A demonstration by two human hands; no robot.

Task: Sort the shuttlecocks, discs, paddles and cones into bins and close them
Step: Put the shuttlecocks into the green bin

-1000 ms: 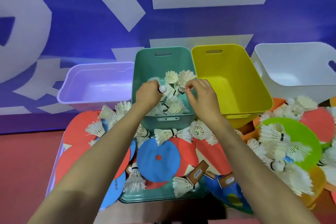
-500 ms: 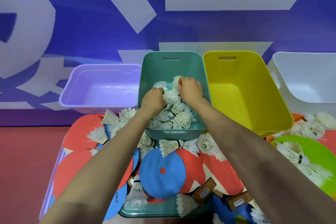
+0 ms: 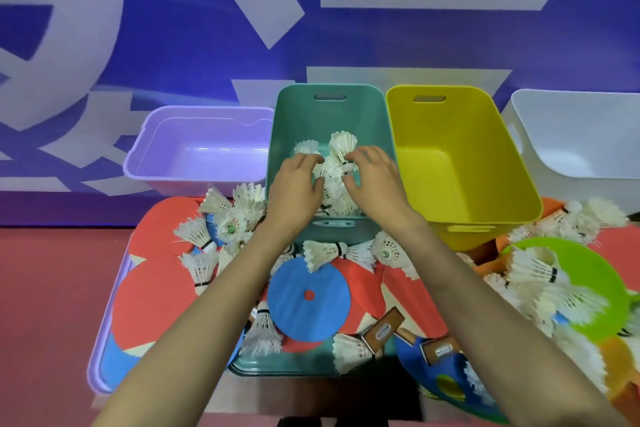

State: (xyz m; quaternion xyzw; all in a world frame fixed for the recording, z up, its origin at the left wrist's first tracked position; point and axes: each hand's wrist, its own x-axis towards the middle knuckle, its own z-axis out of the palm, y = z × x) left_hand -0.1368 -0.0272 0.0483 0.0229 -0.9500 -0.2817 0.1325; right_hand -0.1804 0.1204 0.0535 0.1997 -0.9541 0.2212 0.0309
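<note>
Currently, both of your hands sit inside the teal bin (image 3: pixel 329 114), an open-topped tub with a slot handle in its near and far walls. Directly right of your right hand (image 3: pixel 375 180) stands the yellow bin (image 3: pixel 450 166), of similar shape. Further right, the white bin (image 3: pixel 571 142) is cut off by the frame edge. Left of your left hand (image 3: pixel 294 185) stands the lilac bin (image 3: pixel 201 156), lower and translucent.

Nearer to you than the hands, flat discs overlap. A green disc (image 3: pixel 595 274) lies well right of your right forearm, red discs (image 3: pixel 152 302) lie left of your left forearm, and a blue disc (image 3: pixel 308 308) with a small red centre lies between the forearms. Wooden paddle handles (image 3: pixel 382 331) show beside the right forearm. Their blades are largely covered.

The shuttlecocks (image 3: pixel 337 191) are white and feathered, with a dark band above the cork. A pile of them lies in the teal bin, beneath and between your hands. Loose shuttlecocks (image 3: pixel 322 251) are scattered over the discs just below your wrists.

Left hand: fingers bent, palm down on the pile. Right hand: fingers curled, tips beside a cork. For either hand you cannot tell whether it grips a shuttlecock or only rests on the pile, because the palms hide the contact.
</note>
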